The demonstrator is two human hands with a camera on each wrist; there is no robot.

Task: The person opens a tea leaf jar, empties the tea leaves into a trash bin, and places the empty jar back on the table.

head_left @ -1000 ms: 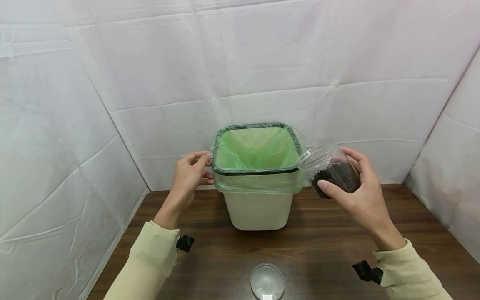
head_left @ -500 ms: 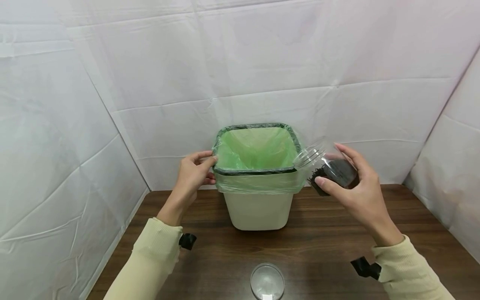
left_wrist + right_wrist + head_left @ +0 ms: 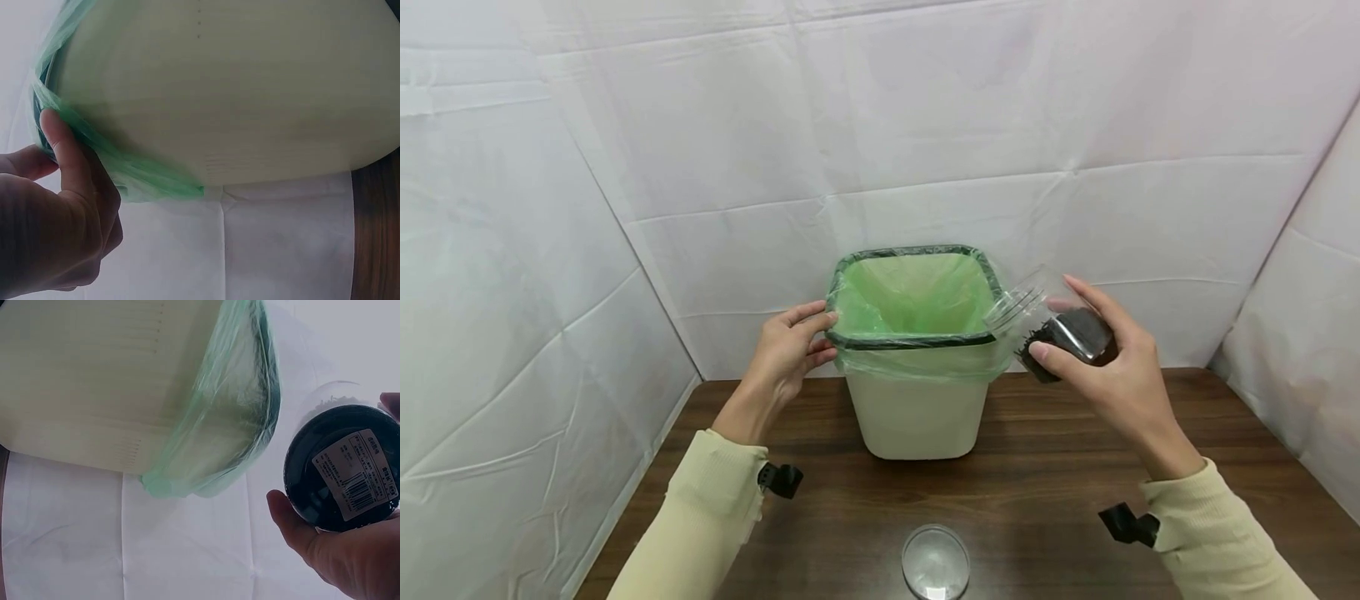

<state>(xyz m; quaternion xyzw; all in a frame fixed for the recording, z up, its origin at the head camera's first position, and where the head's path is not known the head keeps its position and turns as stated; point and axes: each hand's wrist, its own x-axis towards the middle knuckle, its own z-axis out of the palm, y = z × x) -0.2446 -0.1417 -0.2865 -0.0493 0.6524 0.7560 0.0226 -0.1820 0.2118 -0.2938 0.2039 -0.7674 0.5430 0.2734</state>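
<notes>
A cream trash can (image 3: 917, 421) stands on the table, lined with a green plastic bag (image 3: 917, 304) folded over its dark rim. My left hand (image 3: 782, 354) pinches the left rim through the bag, thumb on top and fingers outside. On the other side, my right hand (image 3: 1120, 387) grips a clear jar (image 3: 1078, 329) partly filled with dark, shred-like bits. The jar is uncapped and tilted, its threaded mouth overlapping the can's right rim in the head view. A barcode label (image 3: 356, 475) shows on the jar's base in the right wrist view.
A round clear lid (image 3: 936, 562) lies on the brown wooden table (image 3: 1037, 517) in front of the can. White cloth sheets (image 3: 925, 125) hang behind the table and along both sides.
My right hand has raised the jar a little and shifted it left, its base tipping higher. My left hand has moved slightly right, bringing the thumb onto the rim.
</notes>
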